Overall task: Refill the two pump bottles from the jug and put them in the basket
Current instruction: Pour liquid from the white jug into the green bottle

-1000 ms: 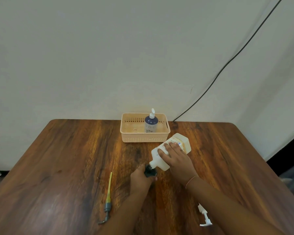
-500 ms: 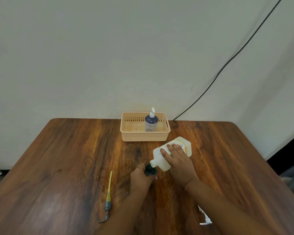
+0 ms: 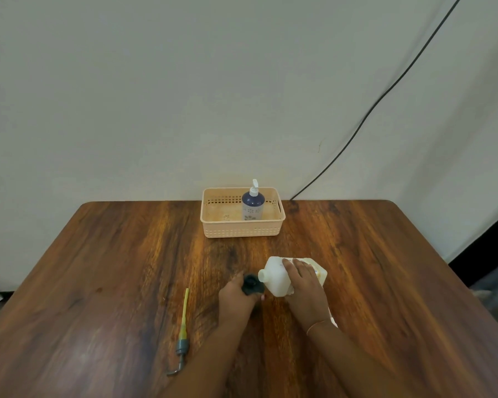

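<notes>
My left hand [image 3: 236, 300] is wrapped around a dark bottle [image 3: 252, 285] standing on the table; only its open top shows above my fingers. My right hand [image 3: 305, 282] grips the white jug [image 3: 276, 275], which lies almost level with its spout right beside the dark bottle's mouth. A blue pump bottle [image 3: 252, 203] with a white pump stands upright in the peach basket [image 3: 242, 229] at the table's far edge. A grey pump head with a yellow tube [image 3: 183, 326] lies on the table left of my left arm.
A white pump piece [image 3: 333, 321] peeks out from under my right wrist. The wooden table [image 3: 98, 282] stands against a white wall, with a black cable [image 3: 357, 130] running down the wall behind the basket.
The jug's rear end has come down from a steep tilt to almost level, with its spout still at the dark bottle. My left hand has stayed on the bottle.
</notes>
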